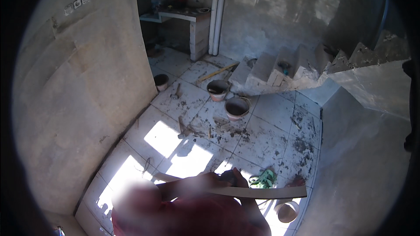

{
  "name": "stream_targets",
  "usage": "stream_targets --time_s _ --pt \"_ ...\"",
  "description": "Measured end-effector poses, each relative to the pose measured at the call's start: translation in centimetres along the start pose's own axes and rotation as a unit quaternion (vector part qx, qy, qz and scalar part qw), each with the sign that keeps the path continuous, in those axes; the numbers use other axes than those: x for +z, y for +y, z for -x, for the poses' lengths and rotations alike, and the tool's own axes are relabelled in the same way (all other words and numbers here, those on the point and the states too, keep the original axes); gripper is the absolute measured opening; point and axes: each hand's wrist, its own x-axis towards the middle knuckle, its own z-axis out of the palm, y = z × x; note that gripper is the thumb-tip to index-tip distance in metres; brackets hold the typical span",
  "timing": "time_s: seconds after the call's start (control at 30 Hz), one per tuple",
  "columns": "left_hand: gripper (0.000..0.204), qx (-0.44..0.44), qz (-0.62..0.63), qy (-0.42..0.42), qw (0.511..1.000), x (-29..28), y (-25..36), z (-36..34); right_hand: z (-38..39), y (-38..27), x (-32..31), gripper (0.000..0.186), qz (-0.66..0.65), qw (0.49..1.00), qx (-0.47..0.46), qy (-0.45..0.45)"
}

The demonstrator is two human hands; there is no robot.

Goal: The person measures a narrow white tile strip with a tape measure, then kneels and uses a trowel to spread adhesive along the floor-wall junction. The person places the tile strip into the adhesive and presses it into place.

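ideally, brace the pale wooden batten (262,192) spanning 7 to 4:30 against wobble, steadying it near the dark object (227,176) the right hand (239,178) seems to grasp at 6 o'clock; whether the left hand (211,180) grips, i cannot tell.

Markings: no text, label, brand, number or sign can be read in this view.

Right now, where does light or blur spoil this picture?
Head view: sunlight washes out patches of the tiled floor; the space under the counter is dark; a hazy blur sits by the red clothing; the plank looks curved, perhaps from lens distortion.
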Motion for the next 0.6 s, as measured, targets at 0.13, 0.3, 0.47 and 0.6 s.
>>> stream_targets --time_s 0.13,0.3,0.47,0.6 --pt "0.033 -0.002 -0.023 0.001 1.0 -0.2 0.6 0.9 0.1 0.6 -1.6 0.054 -0.183 0.975 0.003 -0.123" --pt "0.036 0.059 -0.023 -0.008 0.998 -1.3 0.4 1.3 1.1 0.8 -4.5 0.055 -0.101 0.989 0.033 -0.104" --pt "0.037 0.038 -0.039 -0.007 0.999 -1.7 1.4 0.3 1.5 1.2 -3.9 0.034 0.033 0.985 -0.012 -0.168" --pt "0.038 0.026 -0.051 -0.01 0.998 -2.0 2.1 0.0 1.7 0.7 -3.0 0.026 0.249 0.965 -0.051 -0.06"
